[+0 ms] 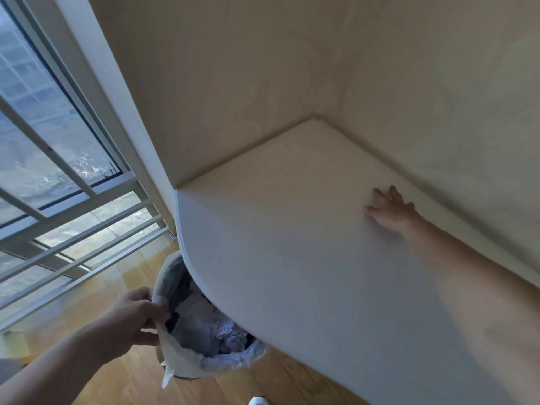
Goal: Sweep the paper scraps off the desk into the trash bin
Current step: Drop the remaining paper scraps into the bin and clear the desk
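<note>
Judging from how things lie, the sweeping looks close to done: no loose paper scraps can be made out anywhere on the smooth white rounded-edge desk (292,258), though the picture is soft and pale scraps on a pale top could be missed. The crumpled white and grey paper (210,325) that does show sits inside the round trash bin lined with a thin white plastic bag (187,366), which stands on the wooden floor (102,290) tucked partly under the curved front edge of the desk, so anything pushed over that edge should drop in. The left hand (134,317) is closed on the bin's near rim, pinching the liner between thumb and fingers and apparently steadying it there. The right hand (390,210) lies palm-down on the desk, far from the bin and near the cream wall (438,112), fingers spread and flat, holding nothing. What seems left is perhaps one last pass of that flat hand from the wall side toward the bin to clear anything unseen, then letting go of the bin. Beyond the bin stands a white-framed window (58,171).
</note>
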The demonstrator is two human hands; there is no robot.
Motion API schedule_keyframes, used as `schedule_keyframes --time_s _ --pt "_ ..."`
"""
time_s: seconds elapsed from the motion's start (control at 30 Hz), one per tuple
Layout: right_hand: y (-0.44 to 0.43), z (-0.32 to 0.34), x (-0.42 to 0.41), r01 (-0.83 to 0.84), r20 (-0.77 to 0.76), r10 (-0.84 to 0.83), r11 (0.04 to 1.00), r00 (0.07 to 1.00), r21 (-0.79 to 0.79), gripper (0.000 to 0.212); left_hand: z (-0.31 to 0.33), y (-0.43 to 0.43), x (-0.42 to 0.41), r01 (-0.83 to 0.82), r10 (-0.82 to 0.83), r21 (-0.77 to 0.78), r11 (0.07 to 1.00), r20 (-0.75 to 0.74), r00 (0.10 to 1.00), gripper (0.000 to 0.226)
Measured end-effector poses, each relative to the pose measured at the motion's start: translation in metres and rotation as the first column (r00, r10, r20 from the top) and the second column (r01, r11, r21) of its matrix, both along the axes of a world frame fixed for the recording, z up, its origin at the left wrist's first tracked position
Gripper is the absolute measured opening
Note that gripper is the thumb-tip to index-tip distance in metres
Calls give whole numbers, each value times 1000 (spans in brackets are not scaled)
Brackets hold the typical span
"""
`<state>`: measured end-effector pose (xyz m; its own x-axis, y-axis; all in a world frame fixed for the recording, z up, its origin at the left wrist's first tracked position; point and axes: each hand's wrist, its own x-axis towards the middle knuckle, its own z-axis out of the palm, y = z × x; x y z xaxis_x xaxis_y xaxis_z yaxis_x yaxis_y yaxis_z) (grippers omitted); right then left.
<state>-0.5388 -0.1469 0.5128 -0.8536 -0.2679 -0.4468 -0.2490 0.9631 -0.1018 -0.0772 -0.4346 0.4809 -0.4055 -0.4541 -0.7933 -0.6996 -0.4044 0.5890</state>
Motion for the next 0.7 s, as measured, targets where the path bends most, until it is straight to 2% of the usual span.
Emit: schedule_keyframes --time_s 0.1,0.2,0.3,0.4,0.5,0.7 --pt "-3 -1 2 -117 0 117 991 993 65 65 -1 -2 3 -8 8 -1 1000 5 1000 23" --pt "-2 0 19 -135 38 134 990 990 28 66 -1 -1 5 -5 5 -2 1000 10 1000 23" --pt "-16 -3 53 -271 34 271 963 962 4 66 0 0 9 8 -8 -4 1000 12 1000 22" --pt "-45 -8 100 -444 31 445 895 895 -38 65 2 -1 15 7 -7 4 1000 19 1000 19" --pt "-71 -12 157 -612 -4 613 789 790 -41 65 5 -3 25 -2 2 2 1000 25 1000 22" --pt "-101 -13 271 -768 -12 774 627 633 -131 65 17 -11 52 -7 7 -8 1000 -10 1000 24"
